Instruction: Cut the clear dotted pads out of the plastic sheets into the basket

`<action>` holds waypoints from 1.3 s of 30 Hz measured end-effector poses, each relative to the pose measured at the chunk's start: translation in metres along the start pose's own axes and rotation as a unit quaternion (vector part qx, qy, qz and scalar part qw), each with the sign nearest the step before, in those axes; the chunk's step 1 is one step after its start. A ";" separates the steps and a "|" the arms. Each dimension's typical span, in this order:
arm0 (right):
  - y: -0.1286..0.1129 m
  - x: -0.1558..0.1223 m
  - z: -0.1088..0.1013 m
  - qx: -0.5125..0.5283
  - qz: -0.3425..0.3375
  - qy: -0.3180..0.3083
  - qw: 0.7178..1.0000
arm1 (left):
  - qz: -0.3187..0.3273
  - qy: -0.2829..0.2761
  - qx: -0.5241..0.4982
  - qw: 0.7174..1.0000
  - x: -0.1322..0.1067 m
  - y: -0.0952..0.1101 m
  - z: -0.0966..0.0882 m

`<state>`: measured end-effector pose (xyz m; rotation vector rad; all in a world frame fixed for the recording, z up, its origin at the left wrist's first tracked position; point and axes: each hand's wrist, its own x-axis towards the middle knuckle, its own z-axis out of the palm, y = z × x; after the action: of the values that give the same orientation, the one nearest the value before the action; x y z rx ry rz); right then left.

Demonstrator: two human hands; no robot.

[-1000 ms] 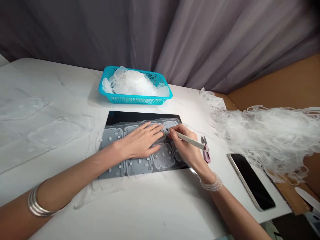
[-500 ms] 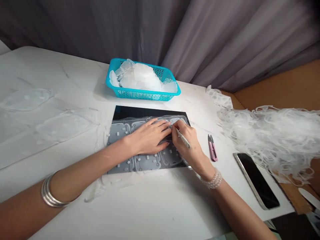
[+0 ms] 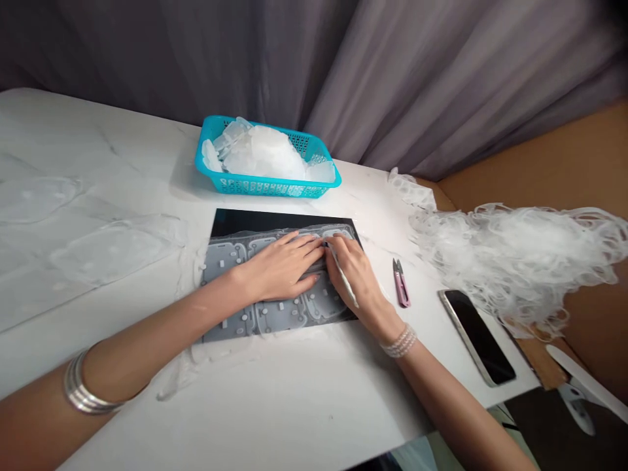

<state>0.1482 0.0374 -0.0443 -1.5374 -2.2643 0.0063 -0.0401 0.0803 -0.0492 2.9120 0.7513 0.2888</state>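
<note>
Nearest, the left hand (image 3: 279,268) lies flat with fingers spread on a translucent moulded sheet (image 3: 275,311), pinning it to a black cutting mat (image 3: 235,219) at the middle of the white table (image 3: 294,405). Just at its 3 o'clock the right hand (image 3: 356,278) is closed on a slim white pen knife (image 3: 343,282), tip touching the sheet near the left fingertips. The sheet looks thin, soft and floppy, likely light and easily stretched, so pressing it flat close beside the tip seems the safest hold. At 3 o'clock lie pink snips (image 3: 401,283) and a phone (image 3: 478,337); farther, at 2 o'clock, a heap of white trimmings (image 3: 515,261); at 12 o'clock a teal basket (image 3: 267,188) of cut pieces.
</note>
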 end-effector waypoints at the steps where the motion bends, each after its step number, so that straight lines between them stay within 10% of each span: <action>1: 0.001 0.001 0.001 0.000 -0.005 -0.013 1.000 | 0.002 0.004 -0.001 1.000 0.000 0.000 0.001; 5: -0.001 0.006 0.001 0.035 0.000 -0.040 0.999 | 0.001 0.009 -0.007 1.000 -0.001 -0.003 0.004; 8: 0.015 0.002 -0.010 0.168 0.092 0.059 0.980 | -0.010 0.010 -0.015 1.000 -0.002 -0.004 0.006; 14: 0.112 -0.038 -0.065 0.382 0.304 0.356 0.797 | -0.028 0.003 -0.043 0.999 -0.003 -0.004 0.005; 18: 0.130 -0.045 -0.076 0.480 0.336 0.394 0.708 | -0.034 -0.004 -0.070 0.997 -0.004 -0.005 0.005; 24: 0.048 -0.022 -0.067 0.476 0.182 0.282 0.813 | -0.152 0.128 -0.308 0.931 0.015 0.018 -0.014; 27: 0.014 -0.022 -0.070 0.435 0.109 0.158 0.880 | -0.275 0.125 -0.595 0.745 0.034 0.035 -0.027; 30: 0.005 -0.026 -0.076 0.484 0.108 0.062 0.866 | -0.301 0.075 -0.739 0.599 0.045 0.043 -0.031; 35: 0.026 -0.023 -0.072 0.425 0.225 0.194 0.855 | -0.349 0.081 -0.682 0.638 0.041 0.042 -0.022; 39: 0.035 -0.012 -0.056 0.340 0.223 0.140 0.903 | -0.323 0.110 -0.624 0.703 0.038 0.040 -0.017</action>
<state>0.2020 0.0283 -0.0045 -1.4861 -1.4137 0.5986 0.0072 0.0653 -0.0201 1.2483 0.9842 0.7007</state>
